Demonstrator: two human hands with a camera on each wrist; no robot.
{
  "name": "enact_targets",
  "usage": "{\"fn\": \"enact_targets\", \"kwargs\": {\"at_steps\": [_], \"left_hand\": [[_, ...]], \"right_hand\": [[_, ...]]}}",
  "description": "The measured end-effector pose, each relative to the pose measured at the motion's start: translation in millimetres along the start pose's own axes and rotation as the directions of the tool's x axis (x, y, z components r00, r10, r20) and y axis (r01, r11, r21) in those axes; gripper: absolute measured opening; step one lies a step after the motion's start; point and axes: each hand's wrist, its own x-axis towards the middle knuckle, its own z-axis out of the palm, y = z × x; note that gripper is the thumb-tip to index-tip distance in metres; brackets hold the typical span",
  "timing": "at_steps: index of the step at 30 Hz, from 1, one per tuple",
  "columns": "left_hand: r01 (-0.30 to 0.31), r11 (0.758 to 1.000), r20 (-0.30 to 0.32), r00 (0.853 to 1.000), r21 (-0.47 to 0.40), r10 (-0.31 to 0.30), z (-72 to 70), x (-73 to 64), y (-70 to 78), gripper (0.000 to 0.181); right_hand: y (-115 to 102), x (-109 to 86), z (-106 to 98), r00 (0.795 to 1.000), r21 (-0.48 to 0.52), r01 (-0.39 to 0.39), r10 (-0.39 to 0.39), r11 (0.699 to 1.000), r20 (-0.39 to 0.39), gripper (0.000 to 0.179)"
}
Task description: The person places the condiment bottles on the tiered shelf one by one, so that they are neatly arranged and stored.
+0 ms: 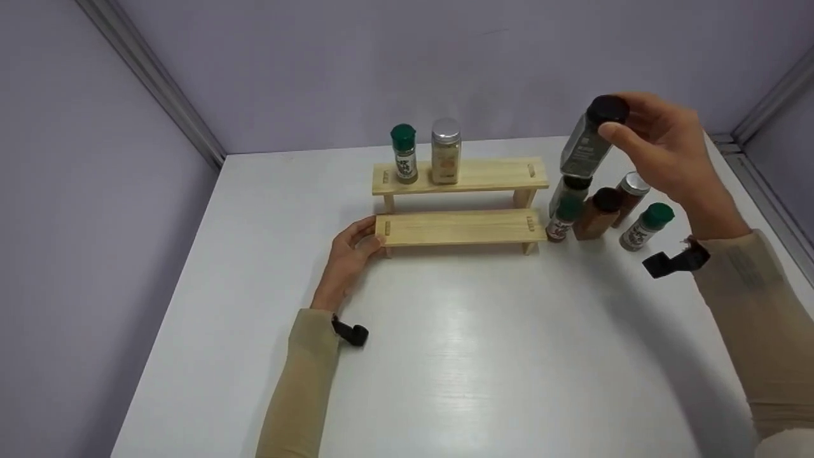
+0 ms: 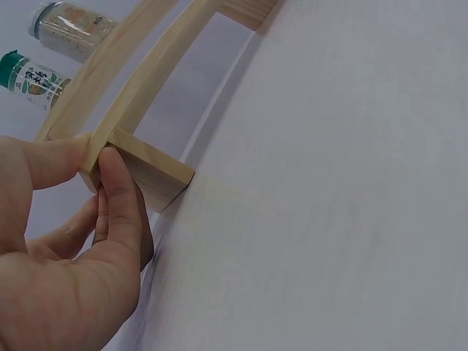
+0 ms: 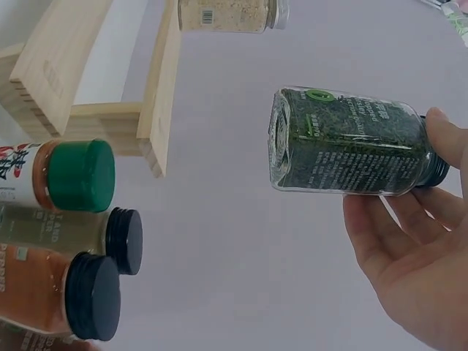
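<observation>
In my right hand a square glass spice jar hangs in the air, gripped at its black cap; dark green dried flakes fill it. It is above the other jars at the right of the rack. My left hand pinches the left end of the lower wooden shelf, thumb on top and fingers below. On the upper shelf stand a green-capped spice bottle and a silver-capped jar, both toward its left side.
Right of the rack stand several more jars: a green-capped bottle, a black-capped jar of orange-brown powder, a silver-capped jar and another green-capped bottle. A wall rises behind the white table.
</observation>
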Motion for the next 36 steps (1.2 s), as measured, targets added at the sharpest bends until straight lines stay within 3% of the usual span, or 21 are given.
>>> {"fn": "enact_targets", "kwargs": {"at_steps": [14,24,36], "left_hand": [[0.01,1.0,0.005,1.0,0.002,-0.01,-2.4,-1.9,-0.3,0.054],[0.021,1.0,0.005,1.0,0.021,-0.021,-1.1,-0.6,-0.4,0.054],[0.028,1.0,-0.002,1.0,-0.01,-0.028,-0.2,-1.6,0.1,0.053]], "right_hand": [[-15,18.3,21,0.995,0.022,0.089,-0.09,0.996,0.043,0.039],[-16,32.1,42,0.991,0.011,0.107,-0.107,0.994,0.082,0.04],[-16,43.4,71,0.976,0.061,0.117,-0.127,0.991,0.18,0.042]]}}
